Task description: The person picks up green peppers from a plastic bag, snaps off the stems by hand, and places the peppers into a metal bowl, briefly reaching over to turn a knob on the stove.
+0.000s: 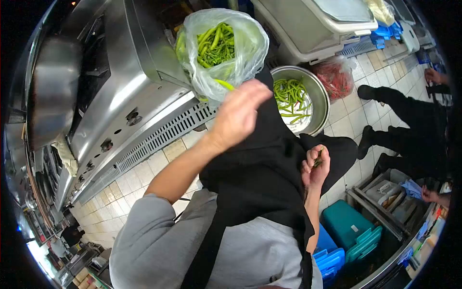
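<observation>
My left hand (240,113), smeared by motion, is closed beside an open clear plastic bag (255,45) of green peppers (215,45). One green pepper (224,85) sticks out from its fingers, over the bag's near edge. Above my right thigh, my right hand (316,166) has its fingers curled in, with something small and dark green between them that I cannot make out. A round metal bowl (323,108) stands on the floor past my knees, holding long green peppers (291,94).
Steel cooking equipment (115,101) runs along the left. A lidded pale bin (298,29) stands beyond the bowl, near a bag of red peppers (334,79). Another person's dark-clad legs (404,106) are at right, above teal and blue containers (344,221).
</observation>
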A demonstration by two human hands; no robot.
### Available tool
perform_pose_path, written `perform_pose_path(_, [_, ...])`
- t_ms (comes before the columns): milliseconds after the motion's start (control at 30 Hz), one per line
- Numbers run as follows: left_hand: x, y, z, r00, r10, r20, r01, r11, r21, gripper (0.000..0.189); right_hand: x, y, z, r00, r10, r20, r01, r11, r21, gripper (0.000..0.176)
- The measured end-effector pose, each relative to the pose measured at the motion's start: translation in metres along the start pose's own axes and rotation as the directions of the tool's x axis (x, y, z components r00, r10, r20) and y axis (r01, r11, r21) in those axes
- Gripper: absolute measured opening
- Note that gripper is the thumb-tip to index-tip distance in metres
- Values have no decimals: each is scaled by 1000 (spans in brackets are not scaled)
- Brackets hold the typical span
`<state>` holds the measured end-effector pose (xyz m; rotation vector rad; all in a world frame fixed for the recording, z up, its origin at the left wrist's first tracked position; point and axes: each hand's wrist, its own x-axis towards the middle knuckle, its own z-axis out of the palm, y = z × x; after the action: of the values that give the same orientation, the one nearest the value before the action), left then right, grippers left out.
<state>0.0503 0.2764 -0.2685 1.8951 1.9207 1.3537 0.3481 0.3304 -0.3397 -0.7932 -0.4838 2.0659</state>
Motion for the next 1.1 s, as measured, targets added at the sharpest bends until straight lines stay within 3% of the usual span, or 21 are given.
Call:
perform_pose_path(33, [-3, -14, -8, 994, -102, 50, 90, 974, 207, 46, 3, 2, 3, 1000, 3, 5, -3, 1000, 5, 20])
perform_pose_path(100, [-18, -48, -13, 954, -159, 256, -11, 831, 556, 44, 6, 3, 10, 999, 50, 1, -50, 996, -75, 21])
perform_pose_path(133, [-21, -59, -10, 954, -162, 251, -6, 829, 559, 44, 8, 5, 12, 997, 74, -3, -73, 987, -145, 23])
perform_pose_path(200, [-21, -76, -10, 921, -104, 375, -62, 912, 406, 40, 8, 6, 25, 997, 74, -21, -77, 953, -294, 24])
perform_pose_path(300, [-11, -81, -15, 920, -83, 384, -59, 937, 346, 34, 7, 7, 24, 999, 54, 6, -46, 899, -435, 25])
perform_pose_path(333, [-5, -69, -16, 944, -109, 311, -2, 941, 338, 31, 6, 5, 24, 997, 63, -42, -75, 885, -459, 26])
perform_pose_path(367, [-3, -66, -12, 982, 23, 186, -81, 947, 312, 32, 6, 5, 21, 995, 63, -72, -90, 878, -471, 26])
perform_pose_path(433, [12, -24, -17, 991, 46, 127, -64, 988, 143, 34, 9, 10, 14, 994, 53, -94, -87, 909, -407, 25])
perform_pose_path(500, [15, 12, -10, 955, -6, 297, 40, 993, -108, 36, 12, 10, 13, 990, 67, -123, -108, 926, -362, 22])
perform_pose_path(533, [16, 16, -2, 909, 68, 410, 12, 982, -189, 33, 13, 10, 15, 987, 70, -147, -119, 926, -357, 21])
perform_pose_path(567, [16, 17, 8, 848, 122, 516, -16, 978, -206, 31, 14, 9, 17, 988, 79, -136, -124, 923, -364, 22])
perform_pose_path(633, [19, 15, 25, 772, 277, 572, -195, 960, -202, 28, 15, 8, 20, 985, 148, -85, -170, 883, -438, 23])
perform_pose_path(700, [20, 11, 39, 710, 318, 628, -185, 945, -270, 26, 16, 12, 13, 976, 214, -44, -211, 874, -438, 25])
perform_pose_path(867, [26, 5, 54, 668, 298, 682, -235, 954, -187, 22, 14, 10, 9, 959, 283, -5, -257, 863, -435, 28])
perform_pose_path(967, [30, 6, 55, 597, 357, 719, -323, 927, -193, 21, 12, 7, 11, 949, 316, 10, -279, 850, -446, 31])
perform_pose_path(1067, [32, 17, 53, 584, 465, 665, -387, 880, -275, 20, 8, 11, 10, 949, 306, 81, -207, 794, -572, 32])
perform_pose_path(1100, [33, 19, 54, 567, 456, 686, -436, 873, -220, 21, 10, 13, 9, 942, 312, 127, -176, 778, -603, 32])
